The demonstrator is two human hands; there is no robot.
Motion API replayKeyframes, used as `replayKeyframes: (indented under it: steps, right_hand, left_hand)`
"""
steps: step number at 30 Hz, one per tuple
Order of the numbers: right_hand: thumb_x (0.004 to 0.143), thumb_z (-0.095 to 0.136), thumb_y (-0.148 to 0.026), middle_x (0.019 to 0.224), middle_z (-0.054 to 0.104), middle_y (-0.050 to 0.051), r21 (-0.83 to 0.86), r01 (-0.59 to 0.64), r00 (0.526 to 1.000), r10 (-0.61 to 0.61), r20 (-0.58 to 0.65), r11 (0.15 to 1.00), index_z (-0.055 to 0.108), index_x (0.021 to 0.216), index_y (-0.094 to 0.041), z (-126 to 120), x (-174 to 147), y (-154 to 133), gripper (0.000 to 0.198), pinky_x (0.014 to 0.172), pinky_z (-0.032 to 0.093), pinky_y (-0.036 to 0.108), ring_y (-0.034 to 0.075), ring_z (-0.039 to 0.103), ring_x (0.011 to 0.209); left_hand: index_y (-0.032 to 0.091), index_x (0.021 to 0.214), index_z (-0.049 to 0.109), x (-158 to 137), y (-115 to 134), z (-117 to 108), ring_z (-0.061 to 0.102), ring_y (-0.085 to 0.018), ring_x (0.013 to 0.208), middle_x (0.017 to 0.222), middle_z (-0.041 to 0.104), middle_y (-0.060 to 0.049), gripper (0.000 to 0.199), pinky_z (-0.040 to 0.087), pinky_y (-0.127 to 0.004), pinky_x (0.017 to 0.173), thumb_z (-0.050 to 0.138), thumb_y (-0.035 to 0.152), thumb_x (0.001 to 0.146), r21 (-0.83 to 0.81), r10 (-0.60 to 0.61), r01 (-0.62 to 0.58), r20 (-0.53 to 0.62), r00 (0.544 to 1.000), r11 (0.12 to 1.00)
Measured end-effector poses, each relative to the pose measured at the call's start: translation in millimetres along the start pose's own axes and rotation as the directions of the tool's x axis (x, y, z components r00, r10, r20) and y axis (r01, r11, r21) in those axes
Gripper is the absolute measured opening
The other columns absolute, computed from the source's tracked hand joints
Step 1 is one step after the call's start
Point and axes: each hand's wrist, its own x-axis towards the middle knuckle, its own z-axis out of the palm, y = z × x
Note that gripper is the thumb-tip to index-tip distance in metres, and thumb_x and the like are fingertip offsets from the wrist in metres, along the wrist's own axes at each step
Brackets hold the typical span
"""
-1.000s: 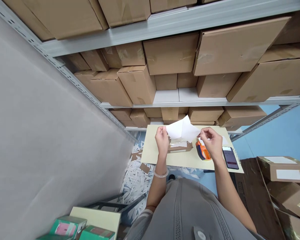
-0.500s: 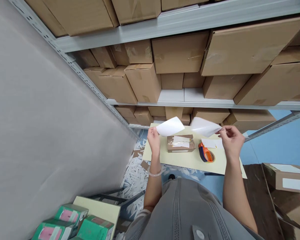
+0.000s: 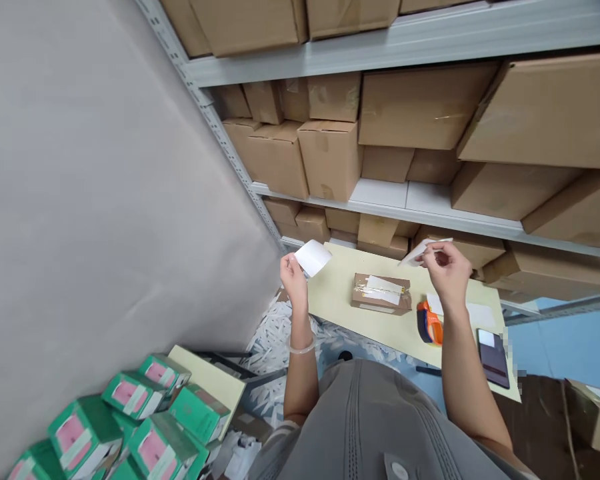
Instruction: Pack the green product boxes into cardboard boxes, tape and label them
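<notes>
My left hand (image 3: 293, 276) pinches a small white paper sheet (image 3: 314, 258), held out over the left end of the cream table (image 3: 333, 303). Between the thumb and fingers of my right hand (image 3: 447, 270) is another white sheet (image 3: 420, 252), seen nearly edge-on above the table's right half. A brown cardboard box (image 3: 375, 307) lies on the table between my hands, with clear tape and white paper on top. Right of it rests an orange and dark blue tape dispenser (image 3: 423, 323), partly behind my right forearm. White papers (image 3: 481, 313) lie close by.
A phone (image 3: 493, 358) lies at the table's right end. Metal shelving (image 3: 330, 60) full of cardboard boxes rises behind. Green boxes (image 3: 163, 445) with pink labels are stacked at lower left. White paper strips (image 3: 276, 331) cover the floor beside the grey wall (image 3: 105, 200).
My hands have moved apart, the left sheet going left and the right sheet turning edge-on. The view has swung, bringing the phone and more green boxes into sight.
</notes>
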Motion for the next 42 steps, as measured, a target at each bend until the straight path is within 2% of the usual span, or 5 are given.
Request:
replayKeyframes:
  steps: [10,22,29,35,42]
  right_hand:
    - [0.086,0.055,-0.029,0.097,0.065,0.004,0.219,0.201,0.751,-0.294,0.591,0.955,0.06,0.079,-0.022,161,-44,-71,0.012,0.059,0.047,0.025,0.013,0.061,0.067]
    - [0.096,0.046,-0.034,0.104,0.065,0.006,0.071,0.603,0.378,-0.363,0.852,0.794,0.07,0.097,-0.024,301,-118,-136,0.027,0.059,0.035,0.027,0.017,0.062,0.075]
    - [0.097,0.047,-0.04,0.115,0.067,0.009,0.104,0.631,0.294,-0.361,0.885,0.769,0.058,0.134,-0.025,302,-139,-147,0.041,0.063,0.042,0.029,0.021,0.066,0.084]
    - [0.096,0.049,-0.037,0.109,0.069,0.005,0.395,0.431,0.24,-0.525,0.816,0.811,0.062,0.125,-0.027,261,-147,-157,0.033,0.073,0.05,0.031,0.021,0.067,0.089]
    - [0.095,0.05,-0.034,0.121,0.064,0.009,0.435,0.386,0.396,-0.572,0.719,0.814,0.054,0.132,-0.028,213,-139,-155,0.037,0.093,0.05,0.042,0.028,0.06,0.111]
  left_hand:
    - [0.018,0.09,0.055,-1,28,-111,0.057,-0.012,0.069,0.077,0.059,0.001,0.038,0.045,-0.022,0.064,0.057,0.056,0.087,0.079,0.128,-0.107,-0.344,0.93,0.991]
    - [0.018,0.089,0.057,-59,54,-238,0.051,-0.012,0.063,0.07,0.053,0.003,0.041,0.04,-0.022,0.058,0.058,0.059,0.085,0.233,0.243,-0.122,-0.617,0.748,0.965]
    - [0.018,0.089,0.058,-63,55,-249,0.052,-0.012,0.064,0.072,0.054,0.002,0.042,0.04,-0.022,0.06,0.057,0.06,0.085,0.252,0.234,-0.088,-0.639,0.732,0.964]
    - [0.018,0.09,0.056,-42,54,-214,0.053,-0.012,0.064,0.073,0.056,0.001,0.04,0.041,-0.022,0.06,0.054,0.058,0.088,0.199,0.195,-0.104,-0.515,0.835,0.974]
    - [0.02,0.102,0.053,-24,56,-131,0.059,-0.013,0.074,0.088,0.061,-0.003,0.031,0.047,-0.023,0.066,0.051,0.05,0.094,0.076,0.169,-0.153,-0.29,0.942,0.985]
